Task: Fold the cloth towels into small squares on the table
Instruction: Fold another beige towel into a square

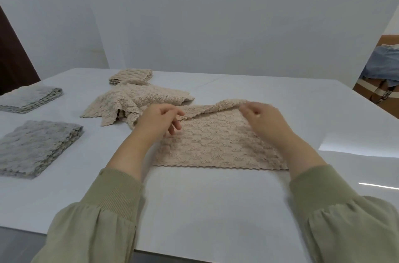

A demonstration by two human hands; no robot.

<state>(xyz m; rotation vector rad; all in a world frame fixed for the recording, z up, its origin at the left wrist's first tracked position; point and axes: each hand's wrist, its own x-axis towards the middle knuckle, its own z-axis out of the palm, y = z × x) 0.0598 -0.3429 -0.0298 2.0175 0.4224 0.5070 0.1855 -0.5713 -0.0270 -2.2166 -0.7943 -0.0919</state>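
Beige towel [218,144], flat on bench [216,208]: left hand [158,119] and right hand [262,117] pinch its far corners, lifted for folding toward the near edge.

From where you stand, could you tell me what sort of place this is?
Probably a plain workroom or storeroom: a bare white table, blank white walls, and cardboard boxes stacked at the right.

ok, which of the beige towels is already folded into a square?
The small beige stack at the far side of the table. The crumpled beige towel in front of it lies unfolded, and the spread one is held by both hands.
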